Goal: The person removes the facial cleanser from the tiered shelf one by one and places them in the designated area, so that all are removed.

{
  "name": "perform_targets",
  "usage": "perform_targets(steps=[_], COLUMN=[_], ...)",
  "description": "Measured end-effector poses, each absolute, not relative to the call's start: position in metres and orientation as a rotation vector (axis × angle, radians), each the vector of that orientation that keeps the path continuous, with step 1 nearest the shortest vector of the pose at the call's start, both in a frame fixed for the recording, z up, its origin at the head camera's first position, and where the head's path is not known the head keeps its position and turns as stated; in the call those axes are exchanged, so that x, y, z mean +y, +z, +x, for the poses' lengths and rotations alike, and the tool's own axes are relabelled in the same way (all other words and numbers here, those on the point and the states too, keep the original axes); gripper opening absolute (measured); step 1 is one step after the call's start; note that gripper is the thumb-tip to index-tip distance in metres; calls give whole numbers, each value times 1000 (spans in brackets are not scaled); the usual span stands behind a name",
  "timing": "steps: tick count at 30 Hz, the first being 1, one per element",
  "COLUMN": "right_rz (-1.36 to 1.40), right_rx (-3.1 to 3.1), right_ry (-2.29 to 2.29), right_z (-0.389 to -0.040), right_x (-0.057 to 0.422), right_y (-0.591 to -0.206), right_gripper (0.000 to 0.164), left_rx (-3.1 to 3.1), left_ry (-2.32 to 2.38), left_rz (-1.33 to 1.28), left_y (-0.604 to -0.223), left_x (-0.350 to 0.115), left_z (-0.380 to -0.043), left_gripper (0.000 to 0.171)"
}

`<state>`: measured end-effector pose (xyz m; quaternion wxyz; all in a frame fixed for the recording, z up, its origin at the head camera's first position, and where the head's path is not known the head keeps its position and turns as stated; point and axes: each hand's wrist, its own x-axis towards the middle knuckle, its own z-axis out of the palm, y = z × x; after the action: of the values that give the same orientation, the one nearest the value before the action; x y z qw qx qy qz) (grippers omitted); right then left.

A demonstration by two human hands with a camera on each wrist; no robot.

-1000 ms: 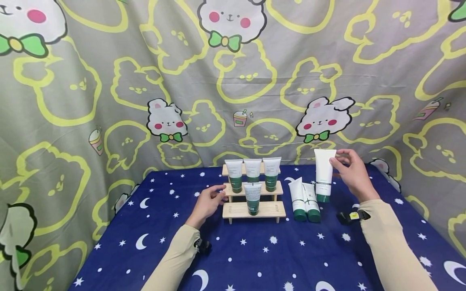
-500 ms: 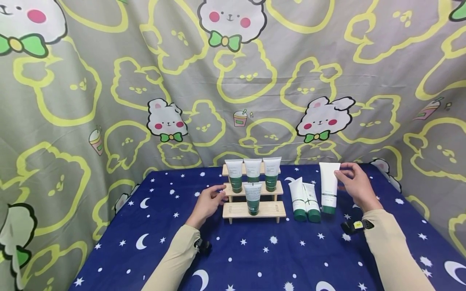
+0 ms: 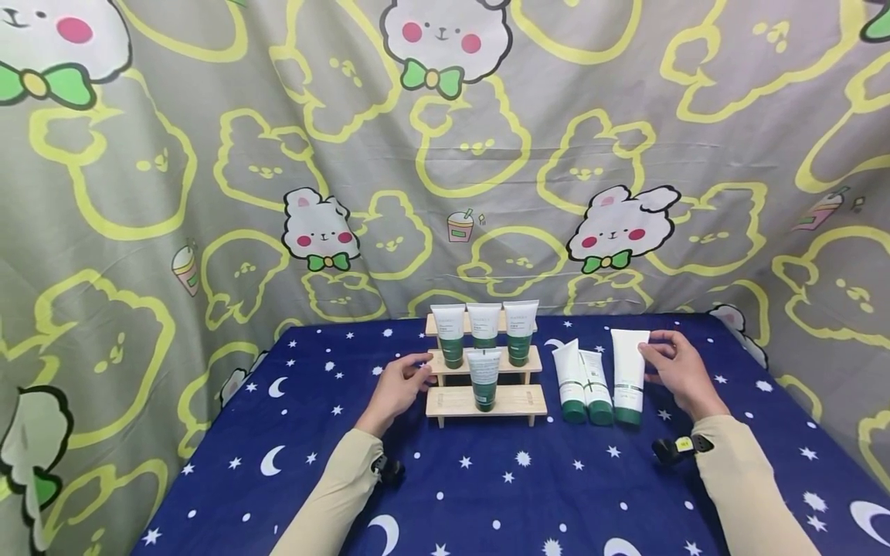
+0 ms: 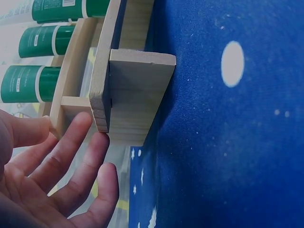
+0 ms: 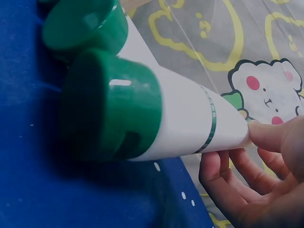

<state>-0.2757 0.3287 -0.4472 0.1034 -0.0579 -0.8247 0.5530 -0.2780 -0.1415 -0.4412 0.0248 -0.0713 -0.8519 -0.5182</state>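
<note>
Grey curtain (image 3: 389,174): 12 o'clock, behind everything.
Blue cloth (image 3: 549,502): moons, stars, underneath.
Wooden stand (image 3: 445,399): three tiers, four small tubes (image 3: 520,332) cap-down.
Left hand (image 3: 398,394): stand's 9 o'clock, thumb and forefinger pinching middle tier's end.
Right hand (image 3: 684,374): clamped on upper end of white tube (image 3: 629,382).
White tube: stand's 3 o'clock, beside two similar tubes (image 3: 570,378).

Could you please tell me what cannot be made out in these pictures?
Head: print on the held tube, too small to read.
Head: base of the middle back tube, hidden by the front tube.
Left wrist: tops of the displayed tubes, cut off by the left edge.
</note>
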Motion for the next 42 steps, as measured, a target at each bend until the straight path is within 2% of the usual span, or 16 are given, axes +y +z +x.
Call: perform_targets(steps=[17,33,42], right_rz=[-243,-267,-152], right_rx=[-2495,-2602,-2815], right_ry=[1677,1698,1686], right_z=[-280,-282,-277], right_x=[327,325,334], right_y=[-464,-473,-464], right_gripper=[57,50,76], left_rx=[-2622,-2619,-2622], left_ry=[-1624,-1630,-1634], left_rz=[-229,-219,-203], left_y=[-441,-439,-438], left_x=[-140,-140,-139], left_z=[-277,-277,-277], left_gripper=[33,34,34])
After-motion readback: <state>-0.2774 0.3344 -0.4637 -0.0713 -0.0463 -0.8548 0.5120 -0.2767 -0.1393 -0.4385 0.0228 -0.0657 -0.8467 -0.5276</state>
